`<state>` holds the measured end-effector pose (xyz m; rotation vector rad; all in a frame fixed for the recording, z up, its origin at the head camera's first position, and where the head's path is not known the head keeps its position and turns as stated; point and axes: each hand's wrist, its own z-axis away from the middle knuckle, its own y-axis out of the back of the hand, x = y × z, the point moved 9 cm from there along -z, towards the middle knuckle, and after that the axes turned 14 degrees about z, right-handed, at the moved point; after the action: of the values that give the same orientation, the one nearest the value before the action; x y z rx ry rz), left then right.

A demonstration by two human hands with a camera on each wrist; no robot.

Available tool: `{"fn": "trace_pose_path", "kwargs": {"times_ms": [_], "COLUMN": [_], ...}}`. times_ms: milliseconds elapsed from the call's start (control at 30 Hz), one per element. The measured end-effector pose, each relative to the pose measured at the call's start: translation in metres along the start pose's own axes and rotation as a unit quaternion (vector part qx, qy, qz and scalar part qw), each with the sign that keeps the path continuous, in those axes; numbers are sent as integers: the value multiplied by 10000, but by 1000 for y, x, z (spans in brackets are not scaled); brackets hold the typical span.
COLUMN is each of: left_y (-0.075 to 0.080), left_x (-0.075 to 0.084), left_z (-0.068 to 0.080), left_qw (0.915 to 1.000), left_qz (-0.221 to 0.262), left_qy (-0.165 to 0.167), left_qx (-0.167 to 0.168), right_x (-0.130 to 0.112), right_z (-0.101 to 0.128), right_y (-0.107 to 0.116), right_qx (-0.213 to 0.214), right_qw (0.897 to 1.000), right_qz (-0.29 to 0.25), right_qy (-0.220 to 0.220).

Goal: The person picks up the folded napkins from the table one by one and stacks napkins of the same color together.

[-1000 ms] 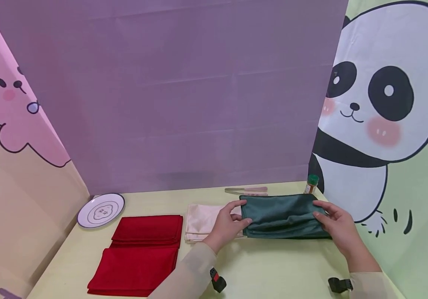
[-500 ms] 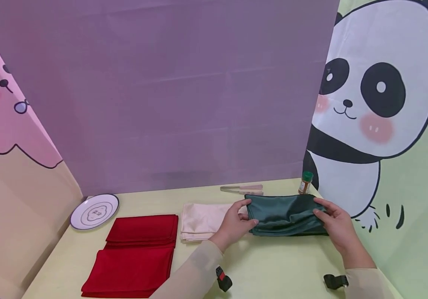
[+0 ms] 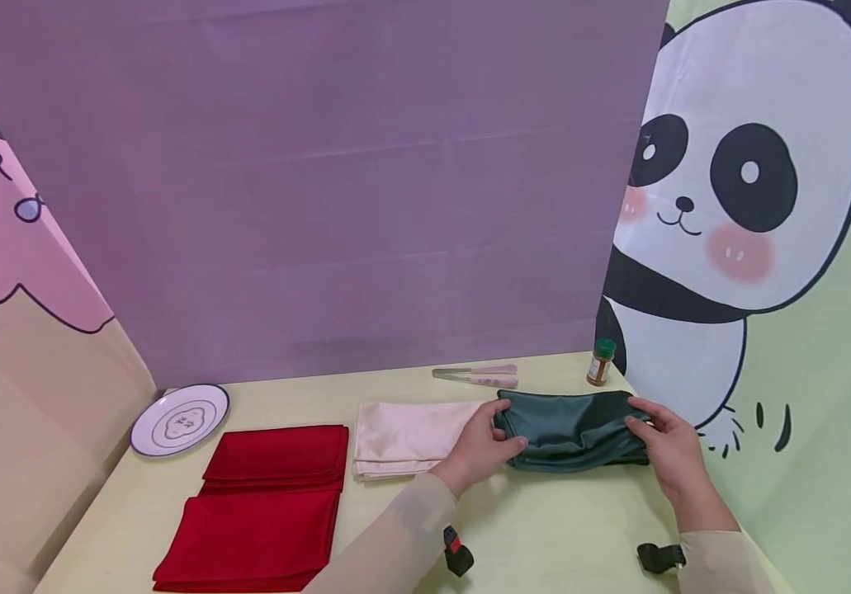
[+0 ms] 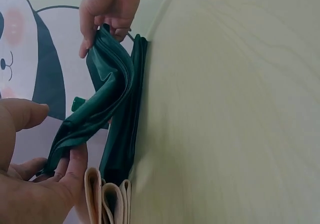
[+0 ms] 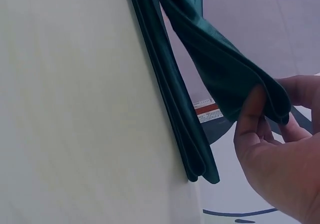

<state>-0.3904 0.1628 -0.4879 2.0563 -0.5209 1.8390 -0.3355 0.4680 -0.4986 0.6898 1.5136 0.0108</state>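
The green cloth [image 3: 569, 429] lay folded near the back right corner of the table [image 3: 544, 528], its lower layers flat on the surface and its top layers lifted clear of them. The left hand [image 3: 480, 445] pinched the raised layers at the cloth's left end, thumb on one side and fingers [image 4: 75, 159] on the other. The right hand [image 3: 666, 450] pinched the same layers at the right end, fingers curled round the fold; the right wrist view showed the held edge [image 5: 270, 97] hanging apart from the flat part on the table.

Just left of the green cloth, and touching it at the left hand, lay a folded cream cloth [image 3: 406, 433]. Further left, two folded red cloths [image 3: 262, 503] sat one behind the other, the front one close to the table's front edge. A white plate [image 3: 180, 419] stood near the back left corner. Behind the green cloth, along the back edge, lay a pair of tongs [image 3: 477, 375], and a small jar with a green cap [image 3: 601, 361] stood at the back right corner, close to the panda backdrop [image 3: 730, 206]. Nothing lay between the two hands but the cloth itself.

Compared with a second before, the green cloth looked narrower front to back and more bunched, with the raised layers drawn in over the rest. Both hands had kept their grips at the two ends. The other cloths, plate, tongs and jar had kept their places on the table.
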Motion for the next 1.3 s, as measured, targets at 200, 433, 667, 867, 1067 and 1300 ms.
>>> {"fn": "trace_pose_path", "kwargs": {"times_ms": [200,433,667,867,1067,1300], "left_y": [-4,-4,-3,-8,-16,-22], "left_x": [-1,-2,-7,-8,-1,-1], "left_z": [-2,-8,-11,-9,-6,-4], "left_qw": [9998,9995,9989,9983,9964,9947], "left_qz": [-114,-152,-328,-405,-710,-866], "left_qy": [161,254,315,409,434,535], "left_qx": [36,102,116,27,-133,-138], "right_x": [2,6,9,6,4,6], "right_z": [-2,-6,-5,-3,-3,-2], "right_y": [0,-4,-5,-1,-2,-5], "right_qx": [16,-239,-460,-558,-732,-1071], "right_qw": [9998,9996,9972,9842,9737,9712], "right_qz": [157,171,594,1675,2137,2123], "right_qy": [-86,-39,21,116,293,123]}}
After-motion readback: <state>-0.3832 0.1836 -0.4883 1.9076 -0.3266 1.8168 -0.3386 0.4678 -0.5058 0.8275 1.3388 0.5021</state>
